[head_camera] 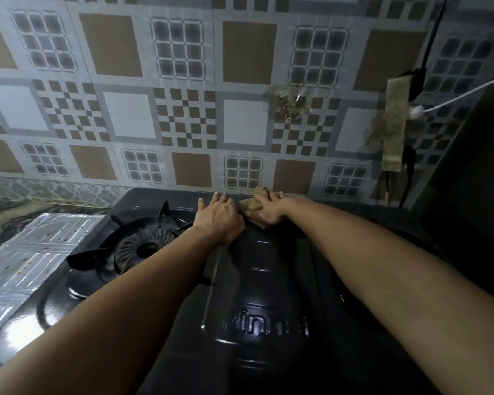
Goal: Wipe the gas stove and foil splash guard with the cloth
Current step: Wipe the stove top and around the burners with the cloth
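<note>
The black gas stove point(257, 286) fills the lower middle, with its left burner and pan support point(143, 246) uncovered. A crinkled foil splash guard point(32, 260) lies flat at the stove's left side, spotted with stains. A tan cloth point(253, 205) is pressed onto the stove's back edge near the wall. My right hand point(268, 210) lies on top of the cloth, fingers spread over it. My left hand point(218, 218) rests flat on the stove top just left of the cloth, fingers apart and touching its edge.
A patterned tiled wall point(183, 109) rises right behind the stove. Taped patches point(394, 124), a black cable point(431, 38) and a white plug with cord point(417, 111) hang on the wall at right. A dark surface stands at far right. Marbled counter point(9, 212) shows at left.
</note>
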